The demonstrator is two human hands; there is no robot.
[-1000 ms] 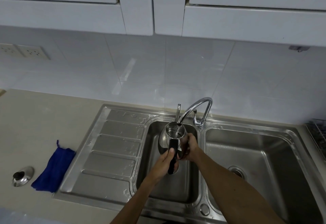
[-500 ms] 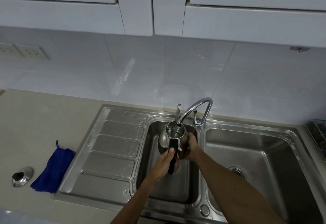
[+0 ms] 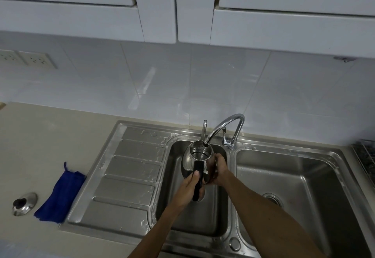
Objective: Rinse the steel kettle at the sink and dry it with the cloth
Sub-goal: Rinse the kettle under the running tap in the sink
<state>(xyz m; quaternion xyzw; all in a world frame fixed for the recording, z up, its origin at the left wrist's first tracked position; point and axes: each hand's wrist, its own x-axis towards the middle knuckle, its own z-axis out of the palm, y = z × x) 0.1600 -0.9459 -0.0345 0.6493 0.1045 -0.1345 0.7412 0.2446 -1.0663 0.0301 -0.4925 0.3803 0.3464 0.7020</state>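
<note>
Nothing shifts since a second ago; left hand [image 3: 189, 186] grips the black handle, right hand [image 3: 219, 171] cups the round steel kettle [image 3: 197, 154] under the curved chrome tap [image 3: 225, 125]; rinsing continues, folded blue cloth [image 3: 59, 197] waits on the counter.

The kettle [image 3: 197, 156] I hold is polished steel, mirror-bright, with a matt black plastic handle [image 3: 197, 178]. The sink [image 3: 129, 176] under it is brushed steel, wet and ridged. Left of the sink lie a soft blue cloth [image 3: 60, 197] and a glossy steel lid [image 3: 24, 204] on matt beige counter [image 3: 50, 136].

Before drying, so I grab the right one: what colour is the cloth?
Solid dark blue cloth, head view.
</note>
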